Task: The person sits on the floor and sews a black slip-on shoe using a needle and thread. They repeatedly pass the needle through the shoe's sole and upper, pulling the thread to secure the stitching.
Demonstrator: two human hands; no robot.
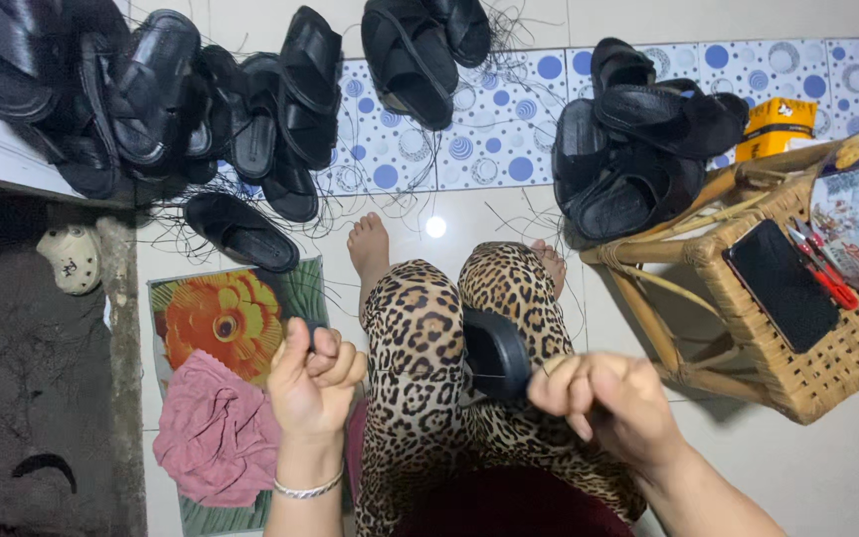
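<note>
Holding a black sandal (494,353) between both grips, I see my right grip (603,393) nearer, fingers pressed together; left grip (315,373) pinches its strap.

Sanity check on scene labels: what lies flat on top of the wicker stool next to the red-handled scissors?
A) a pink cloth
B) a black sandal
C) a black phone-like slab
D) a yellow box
C: the black rectangular slab lies on the wicker stool beside the red-handled scissors; the pink cloth is on the floor mat and the yellow box sits on the floor behind the stool.
</note>
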